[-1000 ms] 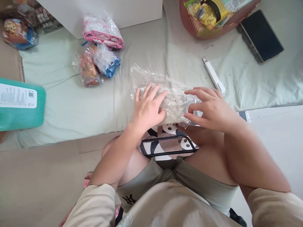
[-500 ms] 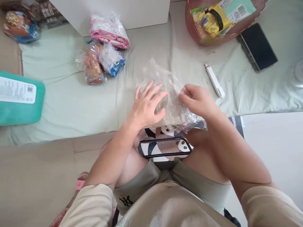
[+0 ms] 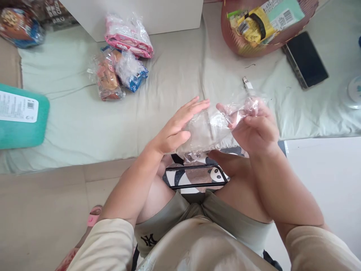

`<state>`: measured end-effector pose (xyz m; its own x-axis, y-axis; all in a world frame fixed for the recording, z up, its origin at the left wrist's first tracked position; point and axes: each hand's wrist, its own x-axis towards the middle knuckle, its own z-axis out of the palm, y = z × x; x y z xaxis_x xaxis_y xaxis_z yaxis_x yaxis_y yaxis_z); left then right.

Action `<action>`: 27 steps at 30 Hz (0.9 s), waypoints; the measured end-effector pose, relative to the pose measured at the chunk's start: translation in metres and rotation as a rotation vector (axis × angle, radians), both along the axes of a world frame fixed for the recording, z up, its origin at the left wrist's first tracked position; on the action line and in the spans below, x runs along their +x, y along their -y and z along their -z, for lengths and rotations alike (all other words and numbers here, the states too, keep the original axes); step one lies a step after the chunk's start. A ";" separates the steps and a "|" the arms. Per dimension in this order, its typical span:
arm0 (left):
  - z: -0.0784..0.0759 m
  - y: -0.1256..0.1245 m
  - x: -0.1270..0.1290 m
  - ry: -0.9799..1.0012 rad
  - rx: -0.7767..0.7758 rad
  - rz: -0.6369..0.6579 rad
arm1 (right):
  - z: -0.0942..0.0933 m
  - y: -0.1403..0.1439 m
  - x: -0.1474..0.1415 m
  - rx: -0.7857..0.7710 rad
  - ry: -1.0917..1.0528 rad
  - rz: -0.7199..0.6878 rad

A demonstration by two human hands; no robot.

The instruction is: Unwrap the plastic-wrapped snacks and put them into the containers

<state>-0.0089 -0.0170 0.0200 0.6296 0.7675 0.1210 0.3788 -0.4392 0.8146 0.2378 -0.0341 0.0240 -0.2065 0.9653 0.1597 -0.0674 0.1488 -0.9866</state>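
Observation:
A crumpled clear plastic bag (image 3: 210, 130) is held up between both hands, just above the pale green sheet (image 3: 84, 124). My right hand (image 3: 255, 126) grips its right end with curled fingers. My left hand (image 3: 177, 128) lies flat against the bag's left side, fingers straight and together. Below the hands a panda-print stool (image 3: 197, 175) with a black frame shows between my knees.
Several snack packets (image 3: 120, 64) lie at the back left, a teal package (image 3: 19, 116) at the left edge. A reddish basket (image 3: 259, 22) of packets, a dark tablet (image 3: 306, 58) and a white pen-like tool (image 3: 247, 83) sit at the back right. A white box (image 3: 135, 15) stands behind.
The plastic bag lay flat on the sheet under both palms. My right hand gathered its right end and lifted it; my left hand turned up onto its side against the bag.

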 end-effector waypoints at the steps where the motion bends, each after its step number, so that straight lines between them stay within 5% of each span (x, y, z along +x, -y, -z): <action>1: 0.000 0.000 0.000 0.005 0.007 -0.022 | 0.000 0.000 0.002 -0.020 -0.036 -0.006; 7: 0.012 -0.007 0.017 0.246 0.166 -0.232 | 0.000 0.007 0.000 -0.198 -0.146 -0.022; 10: 0.013 -0.005 0.021 0.401 0.102 -0.345 | 0.000 0.008 -0.008 -0.245 -0.234 0.008; 15: 0.014 0.001 0.017 0.562 -0.192 -0.451 | 0.008 0.007 -0.012 -0.143 -0.119 0.140; 21: 0.013 0.001 0.019 0.584 -0.771 -0.354 | 0.020 0.004 -0.008 -0.019 0.089 0.242; 27: 0.009 0.000 0.020 0.577 -0.972 -0.286 | 0.034 -0.007 -0.004 0.097 0.209 0.339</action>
<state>0.0111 -0.0169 0.0108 0.4620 0.7993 -0.3843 -0.1736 0.5065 0.8446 0.2338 -0.0271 -0.0097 0.0834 0.9667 0.2420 0.2024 0.2214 -0.9540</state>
